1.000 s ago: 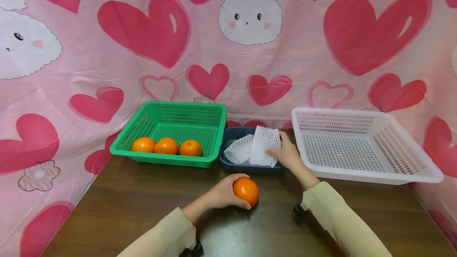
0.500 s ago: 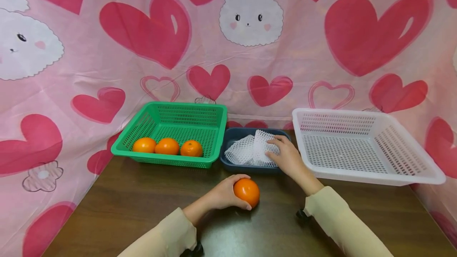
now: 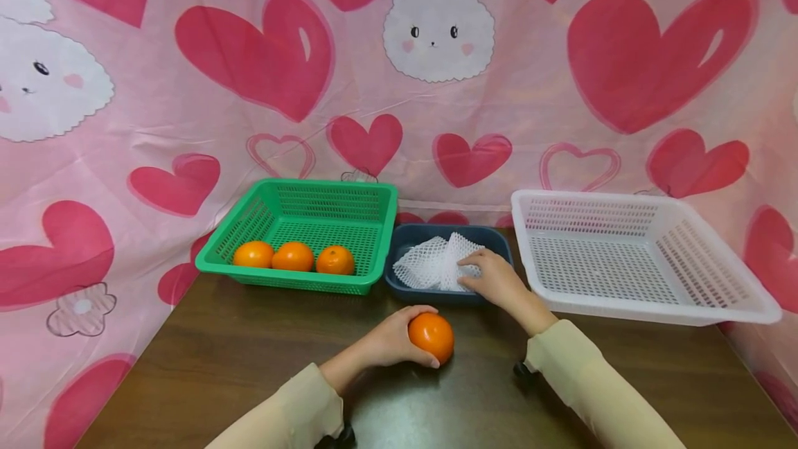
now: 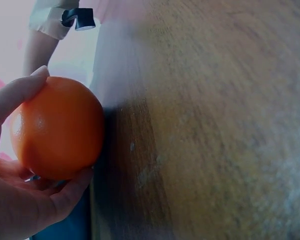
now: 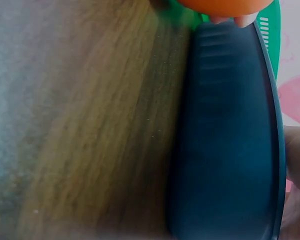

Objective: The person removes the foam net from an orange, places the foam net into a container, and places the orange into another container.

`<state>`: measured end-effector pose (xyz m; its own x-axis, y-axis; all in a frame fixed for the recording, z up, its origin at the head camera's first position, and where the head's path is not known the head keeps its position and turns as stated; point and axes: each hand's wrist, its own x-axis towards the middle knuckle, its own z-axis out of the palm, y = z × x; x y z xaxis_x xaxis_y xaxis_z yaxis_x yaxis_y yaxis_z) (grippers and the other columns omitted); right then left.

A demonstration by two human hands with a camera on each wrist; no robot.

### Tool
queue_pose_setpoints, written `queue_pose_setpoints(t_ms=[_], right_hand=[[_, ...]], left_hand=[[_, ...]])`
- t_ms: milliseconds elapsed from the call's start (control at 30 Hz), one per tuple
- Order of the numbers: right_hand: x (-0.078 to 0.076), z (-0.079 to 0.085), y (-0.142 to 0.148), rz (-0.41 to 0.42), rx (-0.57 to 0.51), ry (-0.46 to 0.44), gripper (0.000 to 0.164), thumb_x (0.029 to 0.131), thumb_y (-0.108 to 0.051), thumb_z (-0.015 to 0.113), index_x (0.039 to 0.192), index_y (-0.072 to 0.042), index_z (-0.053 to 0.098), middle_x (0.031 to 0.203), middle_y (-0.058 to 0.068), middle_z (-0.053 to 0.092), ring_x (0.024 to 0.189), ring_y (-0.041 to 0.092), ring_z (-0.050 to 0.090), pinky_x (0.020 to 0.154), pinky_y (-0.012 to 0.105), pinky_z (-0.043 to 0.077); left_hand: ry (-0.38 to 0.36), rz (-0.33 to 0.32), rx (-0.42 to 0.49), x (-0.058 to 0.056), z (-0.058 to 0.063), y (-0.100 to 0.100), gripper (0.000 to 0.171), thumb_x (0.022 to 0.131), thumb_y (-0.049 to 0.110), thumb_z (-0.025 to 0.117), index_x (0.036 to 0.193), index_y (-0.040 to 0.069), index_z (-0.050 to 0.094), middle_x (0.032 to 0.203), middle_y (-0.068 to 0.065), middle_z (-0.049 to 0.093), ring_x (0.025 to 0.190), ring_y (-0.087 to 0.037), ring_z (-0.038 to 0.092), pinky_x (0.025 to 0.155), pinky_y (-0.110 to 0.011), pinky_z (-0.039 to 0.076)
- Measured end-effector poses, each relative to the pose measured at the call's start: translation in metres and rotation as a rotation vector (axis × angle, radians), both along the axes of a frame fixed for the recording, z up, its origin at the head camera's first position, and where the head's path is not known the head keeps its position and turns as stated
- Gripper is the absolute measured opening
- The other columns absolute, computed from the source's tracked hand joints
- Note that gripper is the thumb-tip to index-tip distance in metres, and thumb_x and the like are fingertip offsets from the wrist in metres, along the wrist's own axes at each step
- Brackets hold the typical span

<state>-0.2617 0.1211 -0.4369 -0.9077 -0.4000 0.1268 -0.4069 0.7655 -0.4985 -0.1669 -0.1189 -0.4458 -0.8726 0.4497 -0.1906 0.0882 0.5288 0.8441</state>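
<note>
My left hand (image 3: pixel 389 340) grips a large glossy orange (image 3: pixel 431 338) on the table, thumb on the near side and fingers on the far side. In the left wrist view the same orange (image 4: pixel 60 129) sits between thumb and fingers. Farther back, a dark blue tray (image 3: pixel 408 294) holds white foam fruit nets (image 3: pixel 422 264). My right hand (image 3: pixel 495 281) reaches over the tray's right side, its thumb and fingertips pinching the right-hand net. Only the outside wall of the tray (image 5: pixel 230 130) and a part of this hand show in the right wrist view; the fingertips are hidden there.
A green basket (image 3: pixel 368 279) at the back left holds three oranges (image 3: pixel 293 256) along its near side. A white basket (image 3: pixel 623 307) stands at the back right. Behind them hangs a pink cloth (image 3: pixel 274 54) with hearts and rabbits. The brown table (image 3: pixel 249 359) lies in front.
My right hand has lowered the net it was lifting and shifted its fingers from the net's right edge to its front. The left hand and the orange have stayed in place.
</note>
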Motion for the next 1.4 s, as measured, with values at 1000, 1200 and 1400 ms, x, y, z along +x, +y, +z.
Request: queue_pose_setpoints(t_ms=[1000,1200,1400], right_hand=[[0.010,0.029,-0.006,0.007,-0.035,0.014,0.039,0.098,-0.018,0.068,0.134,-0.003,0.066,0.135,0.021,0.063,0.115,0.039,0.064,0.096,0.055,0.052],[0.012,0.041,-0.017,0.053,-0.083,0.053,0.038,0.097,-0.017,0.071,0.134,-0.005,0.067,0.130,0.018,0.066,0.103,0.032,0.066,0.085,0.046,0.059],[0.013,0.054,-0.027,0.115,-0.122,0.078,0.040,0.095,-0.014,0.072,0.134,-0.003,0.067,0.127,0.016,0.068,0.099,0.029,0.066,0.083,0.042,0.060]], left_hand=[[0.032,0.048,-0.009,0.002,-0.001,0.003,0.075,0.074,0.032,0.092,0.138,0.010,0.059,0.132,-0.010,0.060,0.104,-0.024,0.057,0.090,-0.045,0.052],[0.016,0.069,-0.004,0.003,0.002,-0.004,0.075,0.076,0.035,0.090,0.139,0.010,0.058,0.131,-0.010,0.059,0.105,-0.025,0.056,0.090,-0.048,0.052],[0.094,0.094,0.021,0.004,0.009,-0.013,0.075,0.078,0.037,0.089,0.139,0.007,0.057,0.131,-0.010,0.060,0.104,-0.024,0.059,0.089,-0.045,0.054]])
